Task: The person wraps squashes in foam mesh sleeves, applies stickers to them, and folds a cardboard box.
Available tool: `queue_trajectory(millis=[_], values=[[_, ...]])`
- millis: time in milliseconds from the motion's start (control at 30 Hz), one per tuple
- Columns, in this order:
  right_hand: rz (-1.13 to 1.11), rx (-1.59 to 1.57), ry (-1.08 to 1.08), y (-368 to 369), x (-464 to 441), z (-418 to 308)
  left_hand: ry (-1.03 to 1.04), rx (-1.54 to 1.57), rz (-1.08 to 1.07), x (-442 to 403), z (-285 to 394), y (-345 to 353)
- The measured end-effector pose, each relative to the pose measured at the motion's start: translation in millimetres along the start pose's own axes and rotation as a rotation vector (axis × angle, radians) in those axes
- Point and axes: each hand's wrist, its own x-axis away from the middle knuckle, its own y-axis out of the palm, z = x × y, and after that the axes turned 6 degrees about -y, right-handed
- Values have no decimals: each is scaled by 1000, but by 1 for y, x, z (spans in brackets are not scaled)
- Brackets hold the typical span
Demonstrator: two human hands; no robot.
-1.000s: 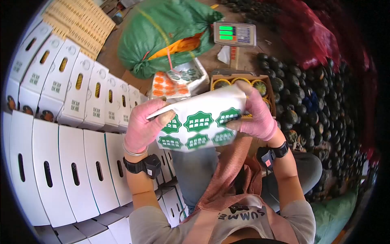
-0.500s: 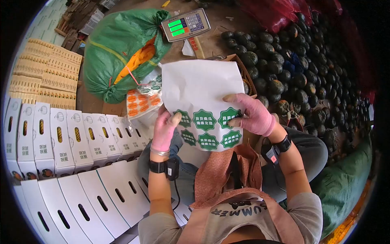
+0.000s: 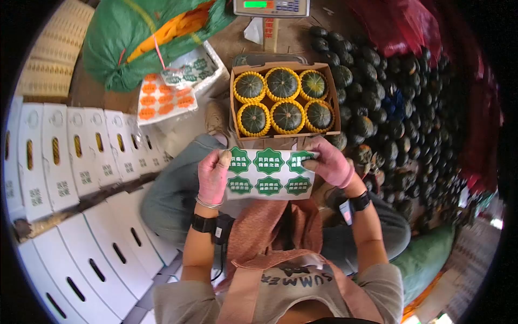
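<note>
My left hand (image 3: 213,175), in a pink glove, pinches the left edge of a white sheet of green stickers (image 3: 268,171). The right edge of this sheet is gripped by my right hand (image 3: 330,163), also in a pink glove. Two rows of green labels with white characters face up between my hands. Just beyond the sheet's top edge sits an open cardboard box (image 3: 286,138) with several dark green pumpkins (image 3: 282,83) in yellow foam nets, in two rows.
White cartons (image 3: 89,262) line the left. Orange stickers (image 3: 162,100) lie by a white foam box (image 3: 220,63) and a green sack (image 3: 116,40). A scale (image 3: 272,6) stands at the top. Loose pumpkins (image 3: 399,129) cover the right.
The sheet now spans flat and low between my hands, its blank upper part no longer showing. The view has shifted, and the box of netted pumpkins has come into full view.
</note>
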Motion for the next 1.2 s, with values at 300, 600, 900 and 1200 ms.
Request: queue_trajectory(millis=[300,600,900,1200], values=[[19,-78,-242,-27,-37,65,-364,61,136,-25,-86,10],[236,650,338,-53,-121,139,-317,-37,-7,-23,-82,11],[329,810,475,-36,-129,126,-271,4,-67,-30,-89,14],[41,1329,-67,-23,-120,116,-269,-40,-101,-26,-76,13]])
